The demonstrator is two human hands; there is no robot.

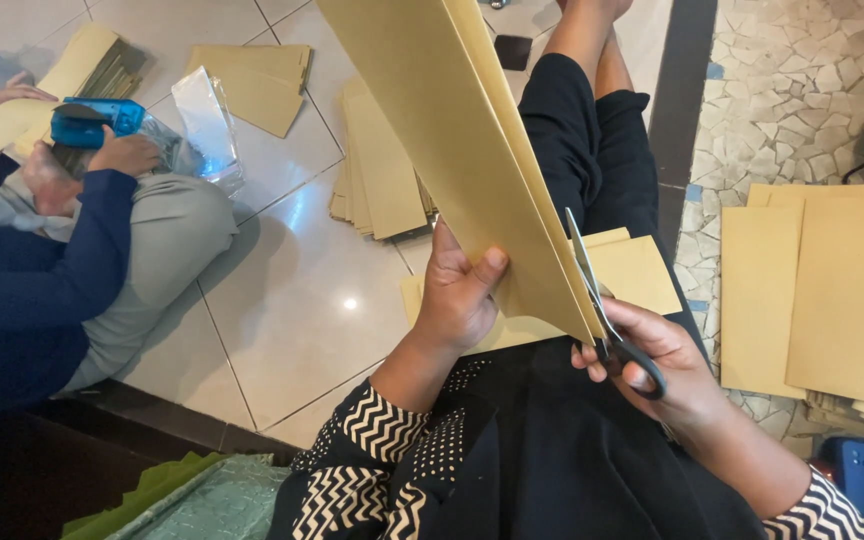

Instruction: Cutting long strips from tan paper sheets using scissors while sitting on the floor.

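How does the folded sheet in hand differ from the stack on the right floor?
The folded sheet is held up off the floor by the left hand, tilted and running up out of frame; the right stack lies flat on the mosaic floor. The sheet is one folded piece with scissors in the right hand at its edge; the stack is several overlapping pieces, untouched. Both are the same tan paper.
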